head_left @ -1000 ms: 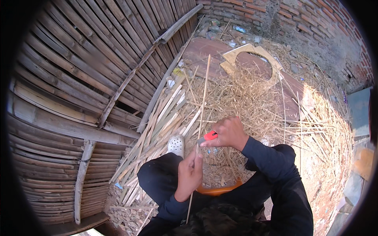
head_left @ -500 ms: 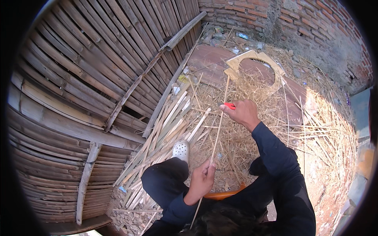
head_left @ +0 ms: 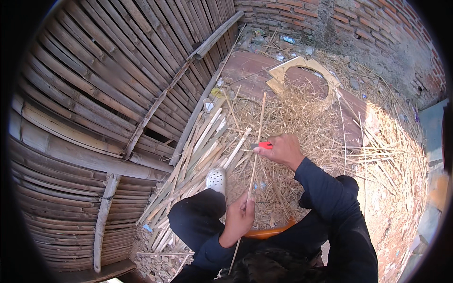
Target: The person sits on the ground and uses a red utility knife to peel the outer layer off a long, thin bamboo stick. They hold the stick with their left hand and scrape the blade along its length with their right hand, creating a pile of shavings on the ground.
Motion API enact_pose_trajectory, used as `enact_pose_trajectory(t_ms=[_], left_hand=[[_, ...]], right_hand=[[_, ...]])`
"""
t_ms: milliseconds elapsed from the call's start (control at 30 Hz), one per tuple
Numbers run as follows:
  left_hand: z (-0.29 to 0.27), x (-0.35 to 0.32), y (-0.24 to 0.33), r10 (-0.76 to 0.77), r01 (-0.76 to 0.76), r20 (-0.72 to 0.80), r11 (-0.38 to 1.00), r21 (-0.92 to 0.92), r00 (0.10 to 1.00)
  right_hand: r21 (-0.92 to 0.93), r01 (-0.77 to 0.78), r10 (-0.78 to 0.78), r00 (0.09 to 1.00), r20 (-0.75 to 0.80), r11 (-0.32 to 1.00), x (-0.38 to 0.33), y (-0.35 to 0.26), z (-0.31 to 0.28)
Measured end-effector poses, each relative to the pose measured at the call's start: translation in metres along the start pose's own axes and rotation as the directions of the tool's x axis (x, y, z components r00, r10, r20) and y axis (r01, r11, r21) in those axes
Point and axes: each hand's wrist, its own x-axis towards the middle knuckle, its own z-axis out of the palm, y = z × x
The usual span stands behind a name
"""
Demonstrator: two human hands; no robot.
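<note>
My left hand (head_left: pixel 239 217) is closed around a long, thin bamboo strip (head_left: pixel 261 118), low between my knees. The strip slants up and away from me, and its lower end runs back beneath my left forearm. Farther along it, my right hand (head_left: pixel 284 152) grips a small knife with a red handle (head_left: pixel 265 145). Its dark blade lies against the strip; the exact contact is too small to make out. Bamboo shavings (head_left: pixel 302 106) are heaped beyond my right hand.
Split bamboo pieces (head_left: pixel 203 146) lie piled on the left beside my white clog (head_left: pixel 216 180). A slatted bamboo wall (head_left: pixel 108 80) rises at left, a brick wall (head_left: pixel 292 19) at the back. A pale board with a round cut-out (head_left: pixel 283 70) lies far off. Something orange (head_left: pixel 269 232) shows beneath me.
My right hand with the knife has slid along the strip toward me. The strip's far end has swung slightly left, while my left hand has barely moved.
</note>
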Motion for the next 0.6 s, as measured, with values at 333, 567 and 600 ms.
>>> enact_pose_trajectory(t_ms=[333, 567, 600], left_hand=[[0.008, -0.019, 0.001, -0.006, 0.020, 0.200, 0.998, -0.067, 0.980], [-0.009, 0.001, -0.011, -0.200, 0.332, 0.317, 0.832, -0.445, 0.927], [-0.017, 0.007, -0.006, -0.216, 0.346, 0.301, 0.796, -0.497, 0.929]], right_hand=[[-0.098, -0.419, 0.414, 0.908, -0.067, 0.903, 0.060, 0.110, -0.024], [0.135, -0.610, 0.614, 0.789, 0.016, 0.781, 0.040, 0.159, -0.066], [0.086, -0.537, 0.527, 0.842, 0.110, 0.839, 0.036, 0.129, -0.068]])
